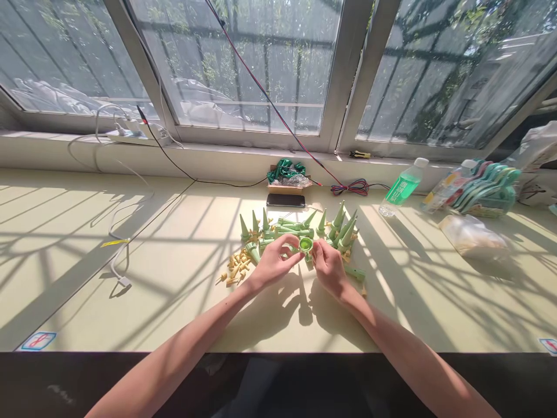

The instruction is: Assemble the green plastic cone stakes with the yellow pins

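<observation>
A hollow green plastic part (306,245), its round open end turned up toward me, is held just above the table. My left hand (275,259) pinches it from the left between thumb and fingers. Against its right side, my right hand (327,262) is closed, fingertips pressed together; what they grip is hidden. Behind both hands lie green tubular parts (285,230). Green cones stand upright at the left (244,226) and in a cluster at the right (347,233). Small yellow peg-like pieces (235,268) are heaped beside my left hand.
Behind the parts lie a dark phone (285,200) and a small box (289,187) with green material. A green-labelled bottle (402,188), a plastic bag (474,237) and coiled wires (350,187) are to the right. A white cable (116,264) crosses the table's left side.
</observation>
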`<state>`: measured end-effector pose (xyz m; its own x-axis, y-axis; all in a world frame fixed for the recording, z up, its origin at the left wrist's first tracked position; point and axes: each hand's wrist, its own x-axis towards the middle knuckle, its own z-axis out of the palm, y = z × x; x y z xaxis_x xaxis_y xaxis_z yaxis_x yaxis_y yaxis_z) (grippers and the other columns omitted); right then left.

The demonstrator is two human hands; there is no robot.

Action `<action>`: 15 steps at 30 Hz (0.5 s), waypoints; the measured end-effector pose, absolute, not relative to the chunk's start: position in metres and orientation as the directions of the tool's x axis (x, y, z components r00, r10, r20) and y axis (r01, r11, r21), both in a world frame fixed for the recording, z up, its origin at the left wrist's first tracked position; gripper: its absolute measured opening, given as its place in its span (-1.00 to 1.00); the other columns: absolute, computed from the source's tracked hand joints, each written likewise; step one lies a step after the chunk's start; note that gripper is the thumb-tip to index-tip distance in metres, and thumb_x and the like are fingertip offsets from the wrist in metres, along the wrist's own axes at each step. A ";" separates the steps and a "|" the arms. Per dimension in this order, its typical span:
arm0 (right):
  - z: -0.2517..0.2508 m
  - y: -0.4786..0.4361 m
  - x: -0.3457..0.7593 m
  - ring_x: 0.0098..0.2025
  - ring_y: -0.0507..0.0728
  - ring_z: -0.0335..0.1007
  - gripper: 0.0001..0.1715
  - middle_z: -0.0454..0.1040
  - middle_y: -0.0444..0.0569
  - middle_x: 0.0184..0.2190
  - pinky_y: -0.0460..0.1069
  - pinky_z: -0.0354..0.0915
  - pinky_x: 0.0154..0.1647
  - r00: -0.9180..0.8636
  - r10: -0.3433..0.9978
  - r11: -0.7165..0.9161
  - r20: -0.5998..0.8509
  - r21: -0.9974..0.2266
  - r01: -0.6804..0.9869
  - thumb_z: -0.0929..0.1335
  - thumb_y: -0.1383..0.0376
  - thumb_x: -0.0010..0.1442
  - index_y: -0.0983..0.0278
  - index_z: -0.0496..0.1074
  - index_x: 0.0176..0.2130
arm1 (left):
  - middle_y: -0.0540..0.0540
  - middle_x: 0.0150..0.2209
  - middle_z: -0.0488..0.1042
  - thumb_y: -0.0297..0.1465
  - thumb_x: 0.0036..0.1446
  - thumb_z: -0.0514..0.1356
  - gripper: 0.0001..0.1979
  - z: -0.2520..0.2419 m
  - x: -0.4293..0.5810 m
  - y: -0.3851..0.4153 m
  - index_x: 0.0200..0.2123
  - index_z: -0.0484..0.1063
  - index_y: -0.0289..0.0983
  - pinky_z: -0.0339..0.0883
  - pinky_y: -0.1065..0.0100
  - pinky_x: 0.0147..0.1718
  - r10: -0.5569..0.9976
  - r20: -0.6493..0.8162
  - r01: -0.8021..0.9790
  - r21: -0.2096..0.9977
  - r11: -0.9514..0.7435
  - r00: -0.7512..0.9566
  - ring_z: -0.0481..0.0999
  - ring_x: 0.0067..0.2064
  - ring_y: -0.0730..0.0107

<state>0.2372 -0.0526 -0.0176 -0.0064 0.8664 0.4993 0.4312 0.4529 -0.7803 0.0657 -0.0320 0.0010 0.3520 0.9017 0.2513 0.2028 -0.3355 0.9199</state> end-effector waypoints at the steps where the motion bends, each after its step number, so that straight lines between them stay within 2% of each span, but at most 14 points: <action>1: -0.017 -0.052 0.238 -0.57 0.02 0.10 -0.54 0.21 -0.19 -0.60 -0.06 0.07 -0.51 0.003 0.858 0.457 0.513 -0.768 0.448 0.13 0.11 0.44 0.22 0.17 -0.46 | -0.10 -0.24 0.47 -0.15 0.12 0.30 -0.66 0.001 0.066 -0.031 -0.21 0.43 -0.30 0.30 0.49 -0.61 0.911 0.194 0.165 0.949 -0.268 0.363 0.41 -0.48 0.52; 4: -0.016 -0.051 0.240 -0.58 0.02 0.11 -0.55 0.22 -0.18 -0.60 -0.06 0.07 -0.51 0.016 0.826 0.484 0.563 -0.724 0.492 0.12 0.13 0.45 0.22 0.19 -0.46 | -0.07 -0.41 0.44 0.01 0.15 0.22 -0.53 0.002 0.066 -0.030 -0.38 0.43 -0.35 0.22 0.47 -0.69 0.898 -0.009 0.034 0.999 -0.007 0.439 0.35 -0.59 0.55; 7: -0.015 -0.051 0.241 -0.55 0.04 0.13 -0.57 0.25 -0.15 -0.57 -0.06 0.09 -0.49 -0.030 0.773 0.554 0.634 -0.651 0.519 0.14 0.14 0.44 0.22 0.23 -0.44 | -0.10 -0.47 0.43 0.11 0.16 0.14 -0.40 0.006 0.067 -0.032 -0.45 0.44 -0.39 0.18 0.47 -0.70 0.844 -0.135 -0.055 0.980 0.190 0.519 0.34 -0.60 0.54; 10: -0.015 -0.052 0.241 -0.53 0.05 0.15 -0.56 0.29 -0.12 -0.55 -0.06 0.10 -0.48 -0.097 0.744 0.602 0.661 -0.600 0.527 0.13 0.15 0.45 0.23 0.25 -0.43 | -0.11 -0.44 0.46 0.09 0.15 0.17 -0.42 0.011 0.067 -0.035 -0.40 0.45 -0.39 0.14 0.48 -0.69 0.791 -0.169 -0.107 0.953 0.283 0.589 0.35 -0.58 0.54; 15: -0.017 -0.052 0.241 -0.57 0.03 0.08 -0.53 0.22 -0.16 -0.60 -0.06 0.06 -0.52 -0.114 0.769 0.585 0.629 -0.622 0.521 0.12 0.13 0.45 0.21 0.17 -0.48 | -0.07 -0.43 0.47 -0.05 0.16 0.26 -0.58 0.012 0.063 -0.036 -0.34 0.42 -0.35 0.17 0.49 -0.64 0.755 -0.151 -0.151 0.937 0.315 0.638 0.37 -0.53 0.53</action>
